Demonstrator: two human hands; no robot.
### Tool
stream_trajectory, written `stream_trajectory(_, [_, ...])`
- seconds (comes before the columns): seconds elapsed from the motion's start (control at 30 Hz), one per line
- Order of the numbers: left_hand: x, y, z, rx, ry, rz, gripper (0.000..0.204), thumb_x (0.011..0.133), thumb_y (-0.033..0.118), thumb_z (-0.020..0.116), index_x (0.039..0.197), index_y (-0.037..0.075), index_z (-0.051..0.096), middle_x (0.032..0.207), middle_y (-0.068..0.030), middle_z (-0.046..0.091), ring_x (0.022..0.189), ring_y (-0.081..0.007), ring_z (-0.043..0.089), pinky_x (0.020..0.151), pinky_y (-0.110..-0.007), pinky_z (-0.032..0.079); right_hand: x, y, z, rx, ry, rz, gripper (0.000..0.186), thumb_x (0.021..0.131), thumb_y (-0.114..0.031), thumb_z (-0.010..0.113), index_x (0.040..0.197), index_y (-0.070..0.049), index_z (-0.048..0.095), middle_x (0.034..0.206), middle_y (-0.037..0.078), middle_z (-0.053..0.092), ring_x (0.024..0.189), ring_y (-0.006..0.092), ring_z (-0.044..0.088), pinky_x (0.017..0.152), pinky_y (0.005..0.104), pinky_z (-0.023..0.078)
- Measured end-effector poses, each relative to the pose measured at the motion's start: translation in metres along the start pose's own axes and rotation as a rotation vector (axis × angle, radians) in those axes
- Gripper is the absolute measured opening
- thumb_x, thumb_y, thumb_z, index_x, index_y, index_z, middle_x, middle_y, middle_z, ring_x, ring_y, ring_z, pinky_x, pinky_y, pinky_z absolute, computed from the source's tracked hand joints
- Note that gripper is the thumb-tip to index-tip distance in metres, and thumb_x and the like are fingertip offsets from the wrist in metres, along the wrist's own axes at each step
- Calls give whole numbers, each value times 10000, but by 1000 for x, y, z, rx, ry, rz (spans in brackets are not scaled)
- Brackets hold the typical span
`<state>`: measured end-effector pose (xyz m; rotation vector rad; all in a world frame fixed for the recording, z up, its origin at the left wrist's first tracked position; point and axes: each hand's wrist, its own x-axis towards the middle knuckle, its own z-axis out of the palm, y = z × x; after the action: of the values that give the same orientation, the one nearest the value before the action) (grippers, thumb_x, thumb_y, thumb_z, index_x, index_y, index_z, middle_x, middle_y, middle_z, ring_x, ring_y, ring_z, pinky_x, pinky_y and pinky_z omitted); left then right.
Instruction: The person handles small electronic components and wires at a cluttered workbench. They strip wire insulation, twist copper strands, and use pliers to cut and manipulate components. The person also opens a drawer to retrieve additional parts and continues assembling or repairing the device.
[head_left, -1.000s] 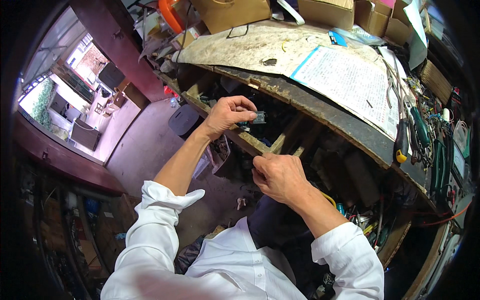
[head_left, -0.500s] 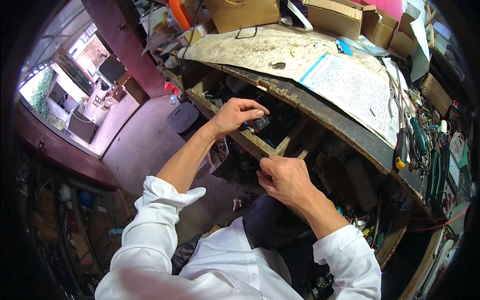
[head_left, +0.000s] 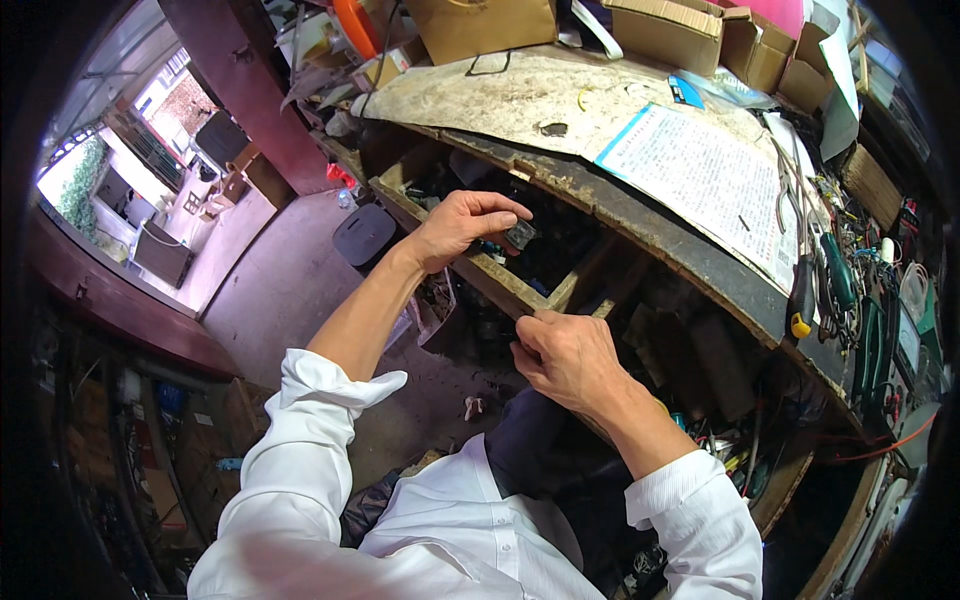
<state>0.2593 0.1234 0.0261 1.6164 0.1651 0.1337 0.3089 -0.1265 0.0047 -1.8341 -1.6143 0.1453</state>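
Note:
My left hand (head_left: 457, 232) reaches over an open wooden drawer (head_left: 500, 283) below the worktop. Its thumb and fingers are closed on a small dark, partly see-through block (head_left: 521, 236), whose kind I cannot make out. Under the block lie dark small parts in the drawer, mostly in shadow. My right hand (head_left: 572, 358) has its fingers curled over the drawer's front edge, near the wooden divider (head_left: 580, 275). Both forearms come up from below in rolled white sleeves.
Above the drawer is a worktop (head_left: 440, 85) with a printed sheet (head_left: 700, 185), cardboard boxes (head_left: 665, 35) and a yellow-black screwdriver (head_left: 802, 298). Tools and wires crowd the right side. A dark stool (head_left: 365, 236) stands left of the drawer, before a doorway.
My left hand has shifted very slightly, and the small block in its fingers has turned a little. My right hand stays on the drawer's edge.

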Motion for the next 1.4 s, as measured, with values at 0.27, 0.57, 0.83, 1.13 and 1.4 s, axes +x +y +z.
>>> stream_trajectory(0.27, [-4,-3,-1,86,29,-32,292,882,78,740,1169,21,733,999,-12,716,877,-75,631,806,-238,520,10,8,0,561,344,396,243,929,-196,701,865,3,577,681,124,578,616,185,547,601,341,470])
stream_trajectory(0.57, [-7,2,50,-55,-63,2,314,863,94,775,1163,13,728,1028,-58,736,949,-116,677,895,-272,543,11,31,-1,906,405,549,303,1030,-251,631,1116,39,643,821,52,668,641,84,561,535,260,438])
stream_trajectory(0.83, [-5,2,51,-103,-173,12,410,867,2,746,1269,-9,666,1105,-91,731,991,-144,694,921,-295,555,12,25,-17,1252,360,710,225,1064,-251,568,1007,-43,632,808,9,651,560,62,458,463,231,365])
stream_trajectory(1.13, [-5,4,48,-114,-147,23,372,867,2,740,1237,-3,696,1057,-77,739,938,-133,698,872,-278,576,12,27,-15,1254,330,660,261,1071,-249,547,999,-22,652,800,12,670,544,70,472,450,245,378])
stream_trajectory(1.4, [-5,0,43,-115,-111,24,331,874,31,746,1202,1,715,1048,-79,744,928,-133,704,862,-284,587,11,25,-16,1230,332,644,251,1064,-248,563,1004,-22,654,814,16,671,553,63,476,456,238,379])
